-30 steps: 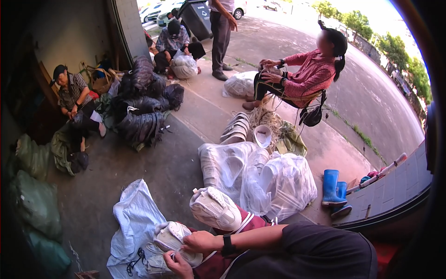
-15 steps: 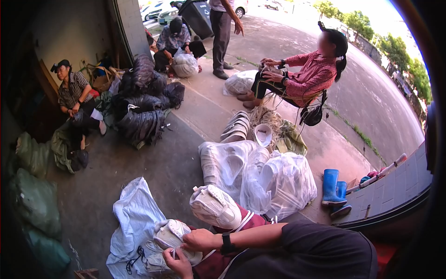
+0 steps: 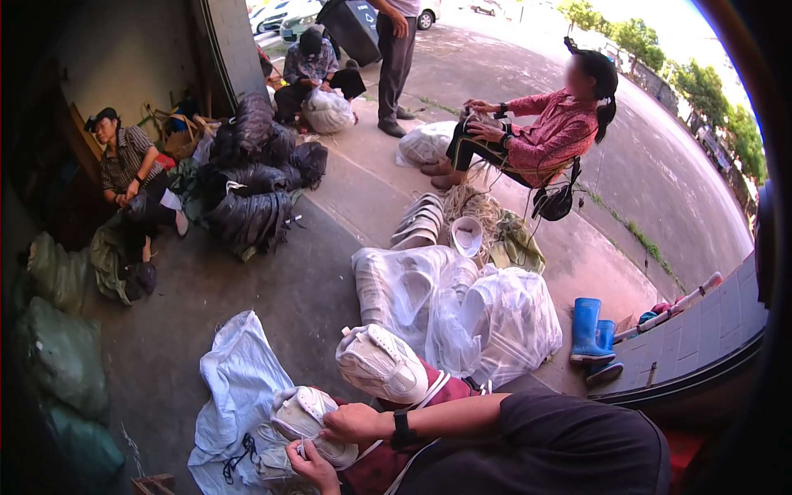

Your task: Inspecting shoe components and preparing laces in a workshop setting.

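A cream sneaker (image 3: 304, 410) rests over my near knee, with both hands on it. My right hand (image 3: 356, 425), with a black watch at the wrist, has its fingers closed on the sneaker's upper beside the lace opening. At the sneaker's lower edge, my left hand (image 3: 315, 469) pinches a thin white shoelace (image 3: 302, 449); its far end is hidden. A second cream sneaker (image 3: 381, 365) sits over my other knee, untouched. Maroon trousers (image 3: 441, 385) with white stripes cover my legs.
A white sack (image 3: 239, 371) and a black lace (image 3: 239, 459) lie beside my near knee. Clear plastic bags (image 3: 503, 326) of shoes stand ahead, blue boots (image 3: 590, 334) to the right. Dark bundles (image 3: 256, 198) and green sacks (image 3: 66, 355) lie left; several people work nearby.
My hands have barely shifted on the sneaker. The standing person's arm has drawn back in. The seated person at the left has turned their head and leaned slightly.
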Demonstrator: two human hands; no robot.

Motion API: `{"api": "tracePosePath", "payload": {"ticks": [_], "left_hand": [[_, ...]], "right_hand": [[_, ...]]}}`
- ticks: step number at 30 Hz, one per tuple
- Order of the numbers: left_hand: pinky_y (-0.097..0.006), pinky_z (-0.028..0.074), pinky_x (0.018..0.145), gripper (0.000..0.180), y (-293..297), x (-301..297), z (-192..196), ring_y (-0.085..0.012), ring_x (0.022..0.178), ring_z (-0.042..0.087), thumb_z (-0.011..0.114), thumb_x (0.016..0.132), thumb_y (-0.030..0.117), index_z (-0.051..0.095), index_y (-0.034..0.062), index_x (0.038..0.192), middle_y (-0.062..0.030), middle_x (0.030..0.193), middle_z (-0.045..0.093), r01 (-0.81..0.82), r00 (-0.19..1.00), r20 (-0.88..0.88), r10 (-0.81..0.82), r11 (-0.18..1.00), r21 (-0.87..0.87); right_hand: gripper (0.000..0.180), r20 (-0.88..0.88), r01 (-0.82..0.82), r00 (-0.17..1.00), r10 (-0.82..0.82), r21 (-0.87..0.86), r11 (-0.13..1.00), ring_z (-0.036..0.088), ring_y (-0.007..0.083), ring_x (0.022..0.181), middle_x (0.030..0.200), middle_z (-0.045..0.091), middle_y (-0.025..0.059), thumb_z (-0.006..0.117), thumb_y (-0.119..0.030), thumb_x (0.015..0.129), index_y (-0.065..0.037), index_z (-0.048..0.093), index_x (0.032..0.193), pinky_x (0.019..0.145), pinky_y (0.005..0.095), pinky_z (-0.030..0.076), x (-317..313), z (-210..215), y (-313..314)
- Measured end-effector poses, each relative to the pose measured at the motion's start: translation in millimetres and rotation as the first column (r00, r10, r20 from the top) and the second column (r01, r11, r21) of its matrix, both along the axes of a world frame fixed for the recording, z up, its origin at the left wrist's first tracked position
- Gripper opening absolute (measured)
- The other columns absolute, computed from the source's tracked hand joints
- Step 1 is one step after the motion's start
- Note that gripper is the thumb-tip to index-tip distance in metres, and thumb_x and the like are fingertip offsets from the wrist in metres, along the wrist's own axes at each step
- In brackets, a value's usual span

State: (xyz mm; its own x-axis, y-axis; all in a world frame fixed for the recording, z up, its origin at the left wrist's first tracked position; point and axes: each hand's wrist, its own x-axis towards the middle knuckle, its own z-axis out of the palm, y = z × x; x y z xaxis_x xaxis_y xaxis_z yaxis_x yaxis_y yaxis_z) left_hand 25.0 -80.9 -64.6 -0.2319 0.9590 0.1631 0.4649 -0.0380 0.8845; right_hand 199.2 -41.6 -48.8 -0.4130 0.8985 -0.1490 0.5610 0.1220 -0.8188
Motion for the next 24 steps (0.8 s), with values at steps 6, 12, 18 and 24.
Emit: {"api": "tracePosePath", "payload": {"ticks": [6, 12, 18, 24], "left_hand": [[-0.035, 0.043, 0.069, 0.019, -1, -4, 0, -0.0206, 0.075, 0.048, 0.056, 0.092, 0.015, 0.049, -0.0027, 0.092, -0.0102, 0.082, 0.051, 0.012, 0.996, -0.091, -0.012, 1.0, -0.002], [-0.035, 0.045, 0.071, 0.02, 3, -55, -38, -0.0235, 0.078, 0.052, 0.056, 0.091, 0.016, 0.051, -0.0019, 0.098, -0.0112, 0.089, 0.055, -0.042, 0.998, -0.035, 0.043, 0.999, 0.026], [-0.038, 0.043, 0.07, 0.034, -7, -62, 29, -0.0225, 0.074, 0.049, 0.06, 0.094, 0.025, 0.051, -0.0078, 0.092, -0.0139, 0.081, 0.055, -0.215, 0.976, -0.064, 0.21, 0.973, -0.08], [-0.032, 0.039, 0.057, 0.032, -9, -105, 31, -0.0161, 0.062, 0.044, 0.063, 0.092, 0.025, 0.05, -0.002, 0.081, -0.0062, 0.069, 0.05, -0.365, 0.925, 0.088, 0.369, 0.929, -0.06]], "right_hand": [[0.038, 0.001, 0.002, 1.0, -0.002, -0.006, 1.0, 0.065, 0.0394, 0.072, 0.072, 0.065, 0.0214, 0.055, -0.038, 0.089, -0.001, 0.062, 0.081, 0.067, 0.0475, 0.052, 1, 4, 3], [0.037, 0.002, 0.008, 1.0, -0.008, -0.012, 1.0, 0.065, 0.0394, 0.073, 0.073, 0.065, 0.0214, 0.055, -0.037, 0.089, -0.001, 0.063, 0.081, 0.068, 0.0477, 0.052, 3, 5, 5], [0.038, 0.004, -0.014, 1.0, 0.014, -0.037, 0.999, 0.065, 0.0396, 0.074, 0.074, 0.065, 0.0215, 0.053, -0.037, 0.09, -0.001, 0.063, 0.081, 0.071, 0.0482, 0.051, 3, 9, 8], [0.038, -0.005, -0.021, 1.0, 0.021, -0.034, 0.999, 0.065, 0.039, 0.074, 0.074, 0.065, 0.0216, 0.052, -0.036, 0.091, -0.001, 0.063, 0.081, 0.072, 0.0485, 0.051, 5, 7, 8]]}}
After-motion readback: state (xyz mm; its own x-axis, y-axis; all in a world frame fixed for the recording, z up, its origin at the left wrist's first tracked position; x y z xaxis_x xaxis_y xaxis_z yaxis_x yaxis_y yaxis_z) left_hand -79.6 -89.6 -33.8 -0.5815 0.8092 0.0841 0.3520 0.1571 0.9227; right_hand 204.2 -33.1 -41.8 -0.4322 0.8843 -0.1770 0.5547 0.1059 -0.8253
